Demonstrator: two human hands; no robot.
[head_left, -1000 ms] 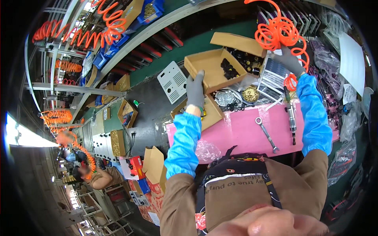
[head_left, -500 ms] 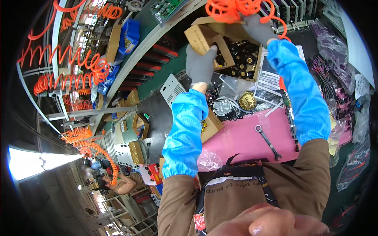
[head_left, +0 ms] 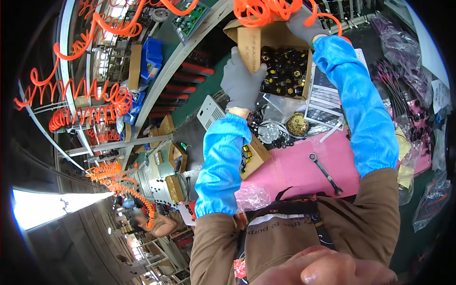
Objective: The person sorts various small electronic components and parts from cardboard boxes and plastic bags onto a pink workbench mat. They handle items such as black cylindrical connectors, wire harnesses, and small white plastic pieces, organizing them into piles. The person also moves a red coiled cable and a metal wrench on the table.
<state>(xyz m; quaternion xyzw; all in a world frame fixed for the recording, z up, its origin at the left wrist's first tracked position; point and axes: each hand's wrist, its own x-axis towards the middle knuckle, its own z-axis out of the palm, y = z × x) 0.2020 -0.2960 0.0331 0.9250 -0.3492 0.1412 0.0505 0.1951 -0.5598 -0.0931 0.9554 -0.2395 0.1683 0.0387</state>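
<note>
My left hand (head_left: 243,81), in a grey glove with a blue sleeve cover, grips the left wall of an open cardboard box (head_left: 250,43). My right hand (head_left: 304,24), also gloved, holds the box's far right corner, partly behind an orange coiled hose (head_left: 266,9). The box is lifted above the bench and is filled with several small black and gold round parts (head_left: 285,71).
Below lie a pink mat (head_left: 297,166), a small wrench (head_left: 325,173), a gold round part (head_left: 298,124), clear bags, printed sheets (head_left: 327,99) and a smaller cardboard box (head_left: 254,156). Bundles of dark wires (head_left: 403,90) lie at right. Another person (head_left: 152,223) sits far left.
Both hands have moved up and away with the cardboard box, which now appears nearer and larger. The view has tilted, so the bench sits lower in the picture.
</note>
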